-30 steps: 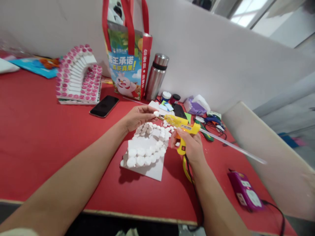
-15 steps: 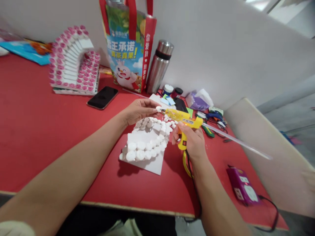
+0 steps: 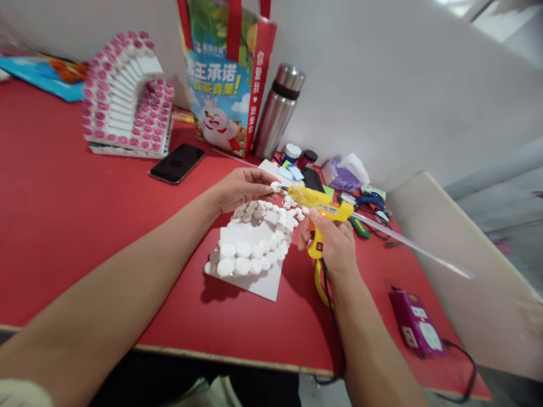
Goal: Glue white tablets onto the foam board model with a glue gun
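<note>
Plastic glue gun (image 3: 311,198), shiny metal flask (image 3: 275,121)

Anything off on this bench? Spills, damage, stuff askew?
No obvious spill or damage. Only mildly odd: small white pieces lie loosely scattered beside the white model, near the yellow glue gun, unlike the neat rows on the model.

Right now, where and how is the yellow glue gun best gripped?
Likely by the handle of the glue gun, from the right, as the right hand holds it: the handle drops below the barrel, clear of the nozzle, which points left at the white piece in the left hand.
</note>
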Tool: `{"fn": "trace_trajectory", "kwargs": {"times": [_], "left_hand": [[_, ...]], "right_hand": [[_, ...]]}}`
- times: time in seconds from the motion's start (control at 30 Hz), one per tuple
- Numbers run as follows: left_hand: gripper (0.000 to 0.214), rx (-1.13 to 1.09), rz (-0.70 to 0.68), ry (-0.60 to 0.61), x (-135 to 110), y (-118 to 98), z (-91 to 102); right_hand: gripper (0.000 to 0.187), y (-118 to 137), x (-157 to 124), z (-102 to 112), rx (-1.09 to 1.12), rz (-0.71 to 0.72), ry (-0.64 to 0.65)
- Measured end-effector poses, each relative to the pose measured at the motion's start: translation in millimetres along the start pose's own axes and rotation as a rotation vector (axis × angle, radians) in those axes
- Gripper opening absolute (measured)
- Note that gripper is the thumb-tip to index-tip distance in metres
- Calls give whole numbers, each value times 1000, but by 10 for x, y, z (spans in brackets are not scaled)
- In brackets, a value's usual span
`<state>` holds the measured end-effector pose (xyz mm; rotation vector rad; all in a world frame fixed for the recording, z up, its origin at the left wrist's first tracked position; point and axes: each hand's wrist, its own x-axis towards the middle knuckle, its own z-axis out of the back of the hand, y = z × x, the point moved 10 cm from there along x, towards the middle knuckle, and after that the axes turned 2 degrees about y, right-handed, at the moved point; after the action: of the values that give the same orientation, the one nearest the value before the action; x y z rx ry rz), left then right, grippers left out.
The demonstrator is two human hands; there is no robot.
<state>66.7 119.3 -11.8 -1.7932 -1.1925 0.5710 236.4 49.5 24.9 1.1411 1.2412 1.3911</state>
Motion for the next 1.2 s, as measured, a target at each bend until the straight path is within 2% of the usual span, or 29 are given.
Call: {"fn": "trace_trajectory", "kwargs": {"times": [0.53, 0.67, 0.73, 0.83, 1.0, 1.1, 1.2], "left_hand": [[25, -27, -16, -81, -7, -10, 85], [29, 22, -48, -106, -13, -67, 108], [31, 114, -61, -118, -25, -136, 125], [29, 371, -61, -115, -73, -280, 139], [21, 969, -88, 56, -267, -431, -30], [22, 1150, -171, 67, -399, -455, -107], [22, 1281, -203, 126, -466, -370, -190]], "right_hand": [[43, -36, 1, 8, -34, -22, 4], [42, 0, 2, 18, -16, 13, -6], [39, 14, 2, 37, 7, 28, -19], [38, 4, 9, 86, 44, 24, -48], [38, -17, 27, 155, 72, 21, -86], [38, -24, 29, 160, 77, 13, -89], [39, -7, 28, 151, 90, 25, -81]]}}
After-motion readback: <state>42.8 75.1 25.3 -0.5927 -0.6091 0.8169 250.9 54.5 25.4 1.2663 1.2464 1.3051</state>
